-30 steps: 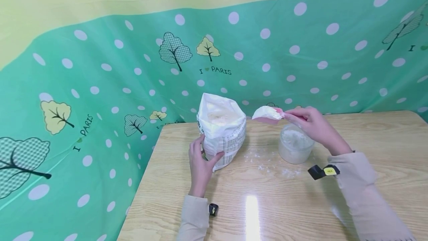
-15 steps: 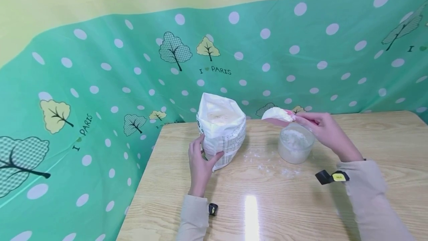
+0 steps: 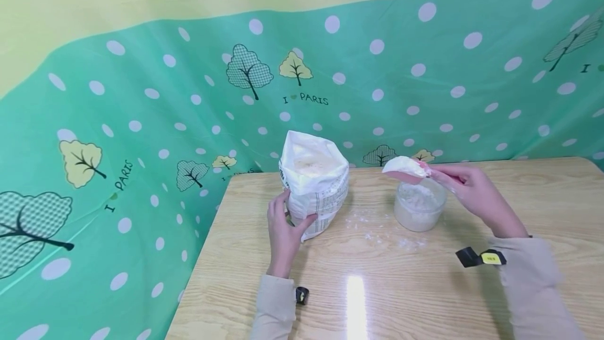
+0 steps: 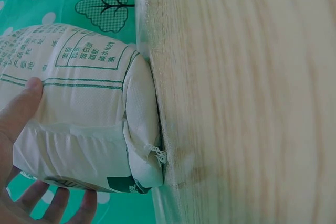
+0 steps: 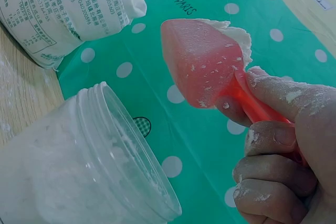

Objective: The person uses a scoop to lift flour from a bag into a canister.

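Note:
My right hand (image 3: pixel 467 188) grips the handle of a pink scoop (image 5: pixel 202 61), heaped with white powder that looks like flour. The scoop hangs just above the mouth of a clear round plastic jar (image 3: pixel 420 209), which has white powder inside. Flour dust coats the right fingers (image 5: pixel 270 140). My left hand (image 3: pixel 285 232) holds the near left side of a white bag (image 3: pixel 318 193), its thumb on the printed front and its other fingers around the side. The bag stands upright with its top open and powder visible within; in the left wrist view its stitched bottom corner (image 4: pixel 156 153) shows.
A wooden table (image 3: pixel 236 287) carries the bag and jar. White powder (image 3: pixel 373 227) is scattered on it between them. Behind stands a green curtain (image 3: pixel 198 83) with dots and printed trees, reaching the table's back edge.
My right hand has carried the loaded scoop to the right, from between the bag and the jar to above the jar. The left hand and the bag have stayed put.

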A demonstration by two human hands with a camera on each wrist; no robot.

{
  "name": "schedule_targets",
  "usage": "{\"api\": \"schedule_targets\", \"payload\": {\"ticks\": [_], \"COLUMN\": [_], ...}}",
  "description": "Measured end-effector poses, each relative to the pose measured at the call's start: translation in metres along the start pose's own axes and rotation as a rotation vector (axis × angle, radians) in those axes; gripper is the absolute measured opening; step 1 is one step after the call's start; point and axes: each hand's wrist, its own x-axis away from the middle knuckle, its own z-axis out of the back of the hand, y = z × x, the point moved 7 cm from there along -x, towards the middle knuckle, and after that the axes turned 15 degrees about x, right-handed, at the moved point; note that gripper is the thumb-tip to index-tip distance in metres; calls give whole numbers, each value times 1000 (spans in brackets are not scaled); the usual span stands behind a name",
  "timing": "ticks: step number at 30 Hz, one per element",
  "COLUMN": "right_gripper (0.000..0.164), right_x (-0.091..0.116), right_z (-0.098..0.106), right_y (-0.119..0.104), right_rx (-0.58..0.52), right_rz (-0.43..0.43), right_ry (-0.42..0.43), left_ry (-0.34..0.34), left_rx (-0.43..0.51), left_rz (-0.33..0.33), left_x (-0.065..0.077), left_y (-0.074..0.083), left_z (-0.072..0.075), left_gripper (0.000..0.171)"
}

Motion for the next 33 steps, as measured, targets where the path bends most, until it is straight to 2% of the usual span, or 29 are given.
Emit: {"api": "schedule_targets", "payload": {"ticks": [9, 24, 33], "right_gripper": [47, 47, 50], "right_x": [6, 17, 22], "right_z": [2, 9, 16], "right_y": [15, 31, 37], "right_rx": [35, 69, 116], "right_rz": [-64, -72, -90], "right_ry": [-52, -58, -106], "left_ry": [6, 7, 6], "left_rx": [-3, -6, -5], "left_rz": [4, 1, -5], "left_x": [0, 0, -1], "left_y": [-1, -1, 0], "left_z": [1, 0, 0], "left_gripper": [87, 87, 85]}}
